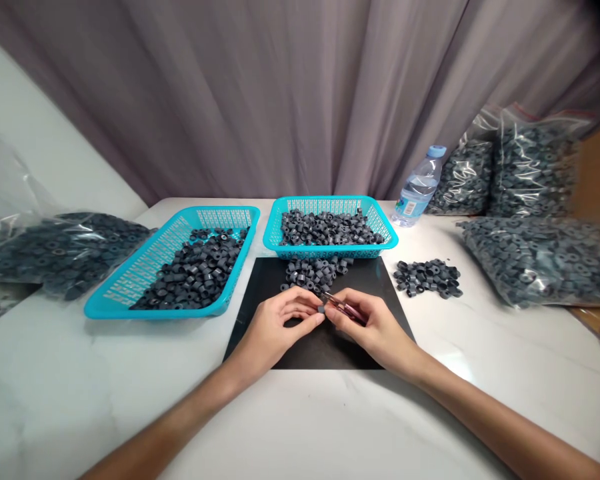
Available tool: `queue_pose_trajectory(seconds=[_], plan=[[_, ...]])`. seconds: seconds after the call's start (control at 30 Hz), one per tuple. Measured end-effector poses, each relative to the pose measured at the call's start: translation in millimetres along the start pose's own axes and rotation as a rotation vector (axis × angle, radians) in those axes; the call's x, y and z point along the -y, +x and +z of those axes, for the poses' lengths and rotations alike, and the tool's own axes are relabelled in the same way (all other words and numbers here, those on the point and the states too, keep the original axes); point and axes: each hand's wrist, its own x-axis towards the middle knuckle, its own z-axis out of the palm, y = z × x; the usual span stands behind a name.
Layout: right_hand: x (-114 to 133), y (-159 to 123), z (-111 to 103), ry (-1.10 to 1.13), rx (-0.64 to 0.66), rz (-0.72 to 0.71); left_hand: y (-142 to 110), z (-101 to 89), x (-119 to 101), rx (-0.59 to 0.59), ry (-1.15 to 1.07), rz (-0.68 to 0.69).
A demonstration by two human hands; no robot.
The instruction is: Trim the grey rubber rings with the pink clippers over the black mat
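Observation:
My left hand (pixel 289 321) pinches a small dark grey ring-shaped piece (pixel 321 309) between thumb and fingertips. Closed around a slim pink-handled metal tool (pixel 347 309), my right hand (pixel 364 320) meets it from the right; the tool's tip reaches the piece, though its exact kind is unclear. Both hands are over a black mat (pixel 310 347). Just beyond the fingers, a heap of similar grey pieces (pixel 310 272) lies on the mat's far part, against a blue basket (pixel 330 252) that holds many more.
Another blue basket (pixel 93 308) of grey pieces stands left. On the right are a loose pile (pixel 427 278), a water bottle (pixel 419 187) and filled plastic bags (pixel 545 257). A clear bag of pieces (pixel 75 247) lies at far left. A curtain (pixel 280 100) hangs behind the white table (pixel 310 427).

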Motion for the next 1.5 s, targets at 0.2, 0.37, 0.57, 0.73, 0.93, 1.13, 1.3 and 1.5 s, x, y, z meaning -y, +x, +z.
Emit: queue_pose_trajectory(seconds=[0.2,0.37,0.57,0.73,0.93,1.13,1.3,1.5], plan=[[-0.9,0.3,-0.5,0.016,-0.003,0.007,-0.3,0.9,-0.8,-0.005,0.003,-0.017],[-1.3,0.6,-0.2,0.018,0.000,0.008,-0.1,0.1,0.8,-0.016,0.022,-0.029],[-1.7,-0.2,-0.3,-0.021,-0.004,0.002,0.1,-0.1,0.6,-0.016,0.047,-0.017],[-1.6,0.0,0.2,-0.064,-0.004,-0.017,0.5,1.5,-0.2,-0.012,0.051,-0.011],[-2.4,0.8,-1.0,-0.094,-0.029,-0.016,0.6,0.7,1.7,-0.013,0.086,0.000],[-7.0,3.3,-3.1,-0.121,-0.072,-0.012,-0.2,-3.0,-1.7,-0.116,0.237,0.066],[-8.3,4.2,-2.1,-0.111,-0.117,-0.032,-1.5,-4.9,-7.8,-0.179,0.408,0.180],[-8.5,5.1,-1.8,-0.107,-0.122,-0.044,-6.2,-3.9,-7.9,-0.188,0.491,0.254]])
